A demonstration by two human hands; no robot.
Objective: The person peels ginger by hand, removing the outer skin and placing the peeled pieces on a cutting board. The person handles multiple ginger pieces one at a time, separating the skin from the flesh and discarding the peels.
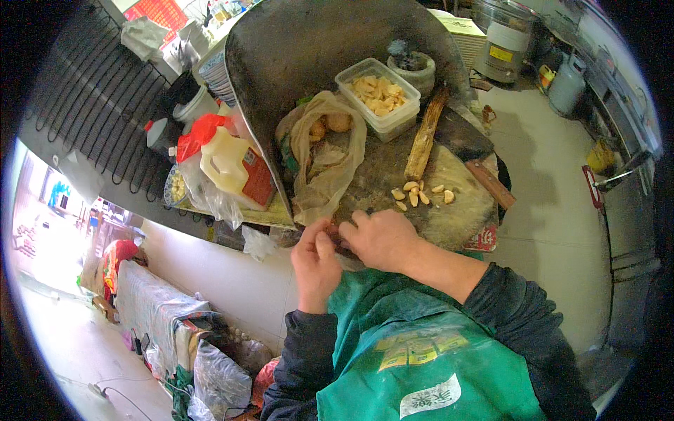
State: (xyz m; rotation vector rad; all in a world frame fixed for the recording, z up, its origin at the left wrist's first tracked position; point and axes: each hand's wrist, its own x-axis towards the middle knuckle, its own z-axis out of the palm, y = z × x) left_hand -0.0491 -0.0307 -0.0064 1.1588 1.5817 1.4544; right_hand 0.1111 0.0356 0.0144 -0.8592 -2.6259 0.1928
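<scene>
My left hand (316, 260) and my right hand (387, 239) meet at the near edge of a round, worn chopping block (453, 221). Their fingertips pinch a small reddish item (333, 231), mostly hidden by the fingers. Several peeled garlic cloves (413, 194) lie on the block beyond my right hand. Just past my left hand, a thin plastic bag (329, 158) gapes open, with round brownish things (337, 122) inside. A rough wooden stick (427, 137) lies behind the cloves. To its right rests a cleaver with a dark blade (466, 134) and wooden handle (489, 184).
Clear plastic tubs (376, 97), stacked, hold pale yellow pieces; a stone mortar (421, 79) stands behind them. A curved dark metal sheet (316, 37) shields the block's back and left. Beyond it are an oil jug (224, 160) and bowls (217, 76). A gas cylinder (567, 87) stands far right.
</scene>
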